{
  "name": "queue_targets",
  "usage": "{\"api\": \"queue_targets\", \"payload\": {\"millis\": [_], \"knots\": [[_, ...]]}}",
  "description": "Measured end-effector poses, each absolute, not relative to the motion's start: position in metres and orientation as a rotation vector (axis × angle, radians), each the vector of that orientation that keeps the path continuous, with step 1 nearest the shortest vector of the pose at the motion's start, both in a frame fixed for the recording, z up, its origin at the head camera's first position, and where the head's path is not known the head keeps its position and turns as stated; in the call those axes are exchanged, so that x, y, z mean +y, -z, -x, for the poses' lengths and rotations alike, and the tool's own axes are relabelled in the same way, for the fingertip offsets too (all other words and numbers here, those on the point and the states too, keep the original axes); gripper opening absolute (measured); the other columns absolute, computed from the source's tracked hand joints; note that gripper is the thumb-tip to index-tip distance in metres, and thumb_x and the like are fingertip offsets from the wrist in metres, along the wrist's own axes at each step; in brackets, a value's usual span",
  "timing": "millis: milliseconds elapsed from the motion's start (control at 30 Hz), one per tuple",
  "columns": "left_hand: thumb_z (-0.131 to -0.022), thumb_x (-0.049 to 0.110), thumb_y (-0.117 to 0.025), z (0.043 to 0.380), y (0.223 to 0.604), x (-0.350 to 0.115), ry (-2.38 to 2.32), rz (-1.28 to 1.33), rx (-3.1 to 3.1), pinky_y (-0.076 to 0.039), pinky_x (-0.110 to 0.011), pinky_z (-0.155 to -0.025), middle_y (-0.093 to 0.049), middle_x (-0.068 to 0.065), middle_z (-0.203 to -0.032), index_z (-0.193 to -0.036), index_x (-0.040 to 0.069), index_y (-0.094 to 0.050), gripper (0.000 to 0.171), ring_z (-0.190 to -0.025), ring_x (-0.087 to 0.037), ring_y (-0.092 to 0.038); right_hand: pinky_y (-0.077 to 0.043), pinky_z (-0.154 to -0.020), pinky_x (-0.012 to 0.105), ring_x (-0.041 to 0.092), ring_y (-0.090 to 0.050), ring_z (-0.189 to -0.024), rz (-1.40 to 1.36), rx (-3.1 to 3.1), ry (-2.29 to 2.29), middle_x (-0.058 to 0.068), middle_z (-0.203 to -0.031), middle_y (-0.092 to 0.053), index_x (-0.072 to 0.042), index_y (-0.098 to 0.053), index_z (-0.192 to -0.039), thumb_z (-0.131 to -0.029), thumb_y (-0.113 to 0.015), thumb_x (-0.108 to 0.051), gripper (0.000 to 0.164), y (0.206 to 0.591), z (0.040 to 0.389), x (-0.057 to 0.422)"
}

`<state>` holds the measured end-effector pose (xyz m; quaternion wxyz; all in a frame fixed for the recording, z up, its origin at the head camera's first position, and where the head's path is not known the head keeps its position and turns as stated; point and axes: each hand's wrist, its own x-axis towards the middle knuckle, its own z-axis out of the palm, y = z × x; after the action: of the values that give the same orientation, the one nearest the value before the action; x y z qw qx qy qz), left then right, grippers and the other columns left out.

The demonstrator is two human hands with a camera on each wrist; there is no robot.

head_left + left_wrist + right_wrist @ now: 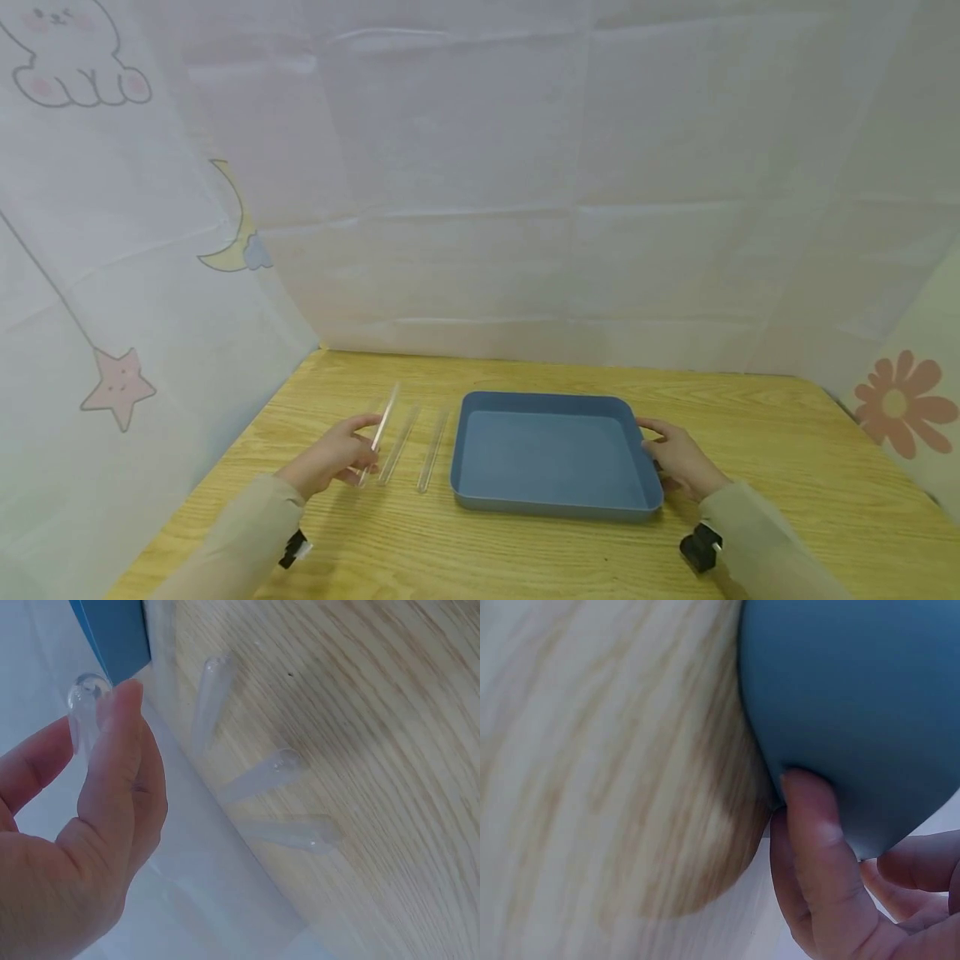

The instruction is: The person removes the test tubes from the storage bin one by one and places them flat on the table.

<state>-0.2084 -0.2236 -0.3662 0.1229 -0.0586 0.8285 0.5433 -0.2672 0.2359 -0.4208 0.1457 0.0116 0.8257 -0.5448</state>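
Between the thumb and fingers of my left hand [337,454] is a clear test tube [386,419], lifted and slanted; its rounded end shows in the left wrist view. Two more clear tubes, a nearer one [399,443] and one close to the tray [432,450], lie on the table to the right of that hand. The left wrist view shows three tubes lying on the wood, among them an outer one [292,832]. At the right side of a shallow blue tray [551,458], my right hand [678,462] grips the wall, fingertips against its outer face.
The wood-grain table [465,558] carries the tray right of the tubes. A pale fabric backdrop [480,275] with printed figures stands behind the table and along both sides. Dark wrist devices, one [701,547] at the right sleeve, sit below both hands.
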Motion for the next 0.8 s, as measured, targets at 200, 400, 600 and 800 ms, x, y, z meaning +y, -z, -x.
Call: {"api": "queue_targets", "payload": {"millis": [200,400,600,800], "knots": [[-0.086,-0.008,-0.054,0.210,0.370,-0.231,-1.545,0.171,2.439,-0.046,-0.023,-0.050,-0.054,-0.025,-0.108,-0.147,-0.006,-0.029,0.066,-0.071,-0.021,-0.059,-0.055,-0.058,0.041,0.025,-0.064,-0.072,-0.015,2.372,1.577,0.033,-0.118,-0.050,0.005,-0.021,-0.151,-0.103,-0.034,-0.002,0.050,0.420,0.266,0.236],[-0.086,-0.008,-0.054,0.211,0.370,-0.237,-1.525,0.176,2.463,-0.045,-0.023,-0.050,-0.055,-0.026,-0.109,-0.147,-0.006,-0.028,0.067,-0.074,-0.022,-0.059,-0.054,-0.058,0.041,0.025,-0.063,-0.072,-0.008,2.375,1.572,0.033,-0.118,-0.049,0.006,-0.020,-0.151,-0.103,-0.034,-0.002,0.050,0.420,0.265,0.236],[-0.086,-0.008,-0.055,0.212,0.373,-0.242,-1.503,0.175,2.489,-0.045,-0.024,-0.050,-0.054,-0.027,-0.111,-0.147,-0.008,-0.027,0.068,-0.073,-0.023,-0.060,-0.054,-0.058,0.041,0.024,-0.063,-0.072,-0.010,2.376,1.571,0.034,-0.119,-0.048,0.005,-0.021,-0.151,-0.103,-0.035,-0.002,0.050,0.420,0.266,0.236],[-0.085,-0.008,-0.055,0.214,0.376,-0.247,-1.456,0.201,2.542,-0.045,-0.026,-0.050,-0.057,-0.024,-0.105,-0.147,-0.008,-0.029,0.067,-0.069,-0.021,-0.057,-0.053,-0.060,0.040,0.024,-0.061,-0.071,-0.009,2.382,1.567,0.029,-0.111,-0.052,0.007,-0.020,-0.151,-0.103,-0.036,-0.002,0.051,0.422,0.269,0.237]]}}
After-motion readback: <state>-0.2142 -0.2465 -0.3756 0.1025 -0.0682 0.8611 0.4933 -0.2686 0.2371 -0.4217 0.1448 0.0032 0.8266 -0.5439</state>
